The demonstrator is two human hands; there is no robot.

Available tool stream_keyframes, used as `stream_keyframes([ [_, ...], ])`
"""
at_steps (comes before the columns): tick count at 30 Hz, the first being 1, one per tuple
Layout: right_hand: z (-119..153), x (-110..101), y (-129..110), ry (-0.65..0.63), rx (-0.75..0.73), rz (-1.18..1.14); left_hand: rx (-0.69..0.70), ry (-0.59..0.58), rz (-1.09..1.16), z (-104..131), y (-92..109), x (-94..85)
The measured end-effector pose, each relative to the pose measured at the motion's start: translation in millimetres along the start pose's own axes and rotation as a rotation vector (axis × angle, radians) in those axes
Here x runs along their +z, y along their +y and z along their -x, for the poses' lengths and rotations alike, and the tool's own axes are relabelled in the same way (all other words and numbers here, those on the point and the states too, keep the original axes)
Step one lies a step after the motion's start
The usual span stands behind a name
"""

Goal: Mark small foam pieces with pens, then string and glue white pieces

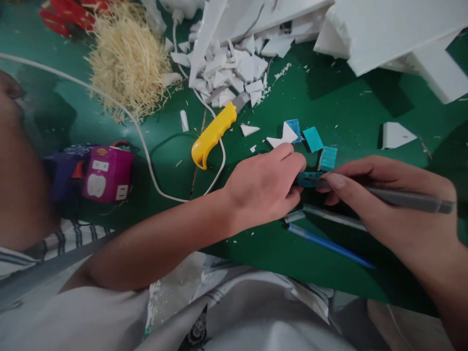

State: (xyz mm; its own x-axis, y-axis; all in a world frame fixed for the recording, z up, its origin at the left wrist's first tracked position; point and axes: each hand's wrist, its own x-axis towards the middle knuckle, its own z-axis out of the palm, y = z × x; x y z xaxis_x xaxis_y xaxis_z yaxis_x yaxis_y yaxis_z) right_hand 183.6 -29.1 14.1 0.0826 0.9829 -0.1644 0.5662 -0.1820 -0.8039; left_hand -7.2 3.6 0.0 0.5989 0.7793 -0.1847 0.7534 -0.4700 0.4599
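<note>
My left hand [265, 184] is closed around one end of a small teal piece [309, 179] that shows dark marks. From the other side my right hand [393, 204] grips a grey pen [405, 197], its tip against the teal piece. Just beyond lie a blue square [293, 129], a teal square [313, 139] and a ridged teal block [328, 158]. White foam scraps [288, 134] touch the blue square. Below my hands are a blue pen [329, 245] and a clear tube [334, 217], partly covered by my right hand.
A yellow utility knife [214, 135], blade out, lies by a heap of broken white foam [234, 68]. A white cable [144, 146] loops across the green table. Straw [127, 58], a purple box [108, 173] and foam sheets [405, 29] surround it. Another person's arm [25, 165] is left.
</note>
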Motion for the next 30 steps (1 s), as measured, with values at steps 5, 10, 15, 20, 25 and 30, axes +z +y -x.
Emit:
stream_keyframes([
  [5, 0.5, 0.6, 2.4, -0.002, -0.011, 0.051, -0.006, -0.010, -0.008, -0.9, 0.5, -1.0],
  [10, 1.4, 1.7, 3.9, -0.011, -0.025, 0.039, 0.003, 0.011, 0.004, -0.6, -0.5, 1.0],
  [15, 2.0, 0.6, 3.9, 0.002, -0.049, 0.073, 0.003, 0.010, 0.009, -0.3, -0.1, 1.1],
  [20, -0.1, 1.2, 3.0, -0.006, -0.088, 0.053, 0.005, 0.017, 0.000, -1.1, 0.4, 0.9],
  [25, -0.1, 2.1, 1.9, -0.013, -0.061, 0.051, 0.005, 0.011, 0.004, -0.6, 0.6, 0.3],
  [30, -1.3, 2.0, 1.6, -0.025, -0.060, 0.043, -0.004, 0.001, 0.004, -1.7, 1.6, 0.3],
])
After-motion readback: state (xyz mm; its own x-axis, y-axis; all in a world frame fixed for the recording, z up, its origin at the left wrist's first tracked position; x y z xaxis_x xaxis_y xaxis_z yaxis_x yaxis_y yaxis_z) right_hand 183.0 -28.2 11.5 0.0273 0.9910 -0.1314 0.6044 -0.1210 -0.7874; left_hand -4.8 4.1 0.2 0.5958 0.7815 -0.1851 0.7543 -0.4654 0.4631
